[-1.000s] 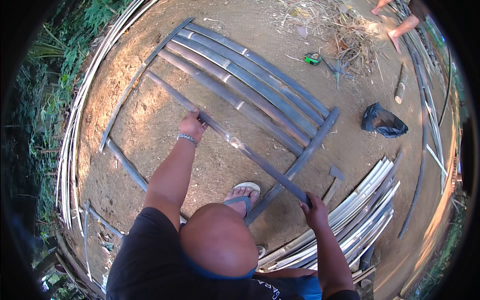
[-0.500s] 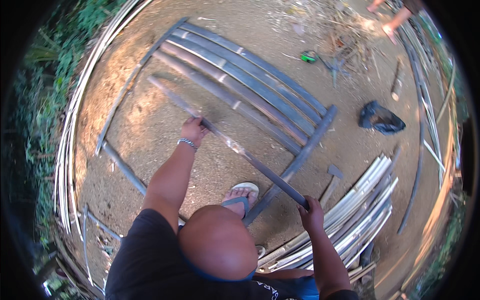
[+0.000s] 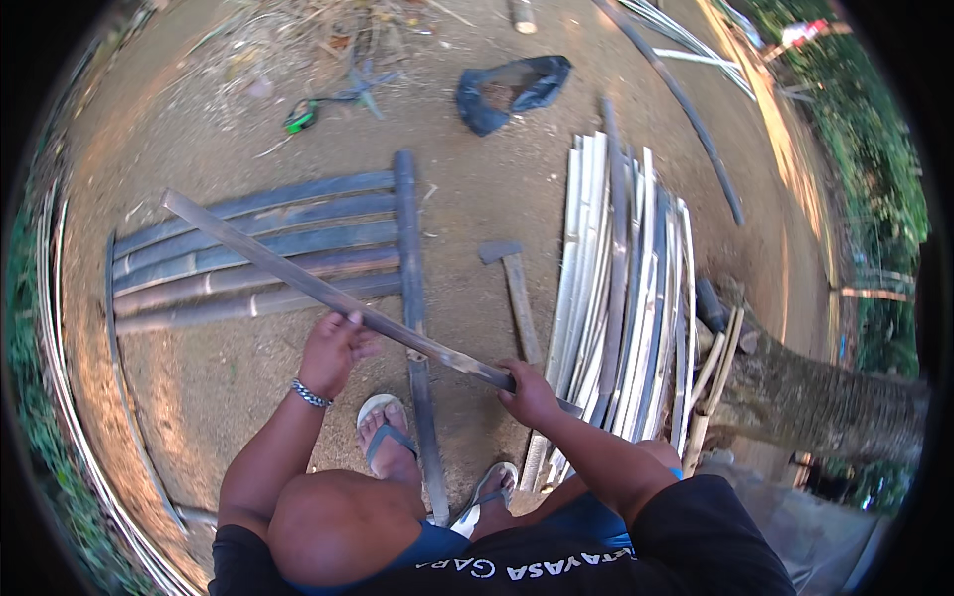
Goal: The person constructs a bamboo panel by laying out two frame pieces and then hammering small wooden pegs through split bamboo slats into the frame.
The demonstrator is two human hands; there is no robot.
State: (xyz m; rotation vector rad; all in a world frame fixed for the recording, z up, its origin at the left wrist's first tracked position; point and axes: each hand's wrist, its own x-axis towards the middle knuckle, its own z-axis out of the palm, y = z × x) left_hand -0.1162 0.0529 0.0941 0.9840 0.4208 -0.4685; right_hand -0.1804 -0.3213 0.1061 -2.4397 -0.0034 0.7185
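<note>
Gripping a long dark bamboo slat (image 3: 288, 270) near its lower end with the right hand (image 3: 531, 397), closed firmly around it, with a short tail poking out past the fist toward a pile of split strips (image 3: 586, 253) just right of the grip. Meeting the slat farther left with the left hand (image 3: 336, 350), loosely spread, thumb against the lower edge and fingers just beneath; cannot tell whether bearing any weight there. Slanting from the right-hand grip up and leftward, above a thick dark pole (image 3: 406, 204) and a row of slats (image 3: 348, 236) beyond the left hand. Lying just beyond the right-hand grip: a hatchet (image 3: 520, 298), handle toward the fist. Farther beyond: a black plastic bag (image 3: 481, 105). Past the row, well beyond the left hand: a green tape measure (image 3: 300, 117).
</note>
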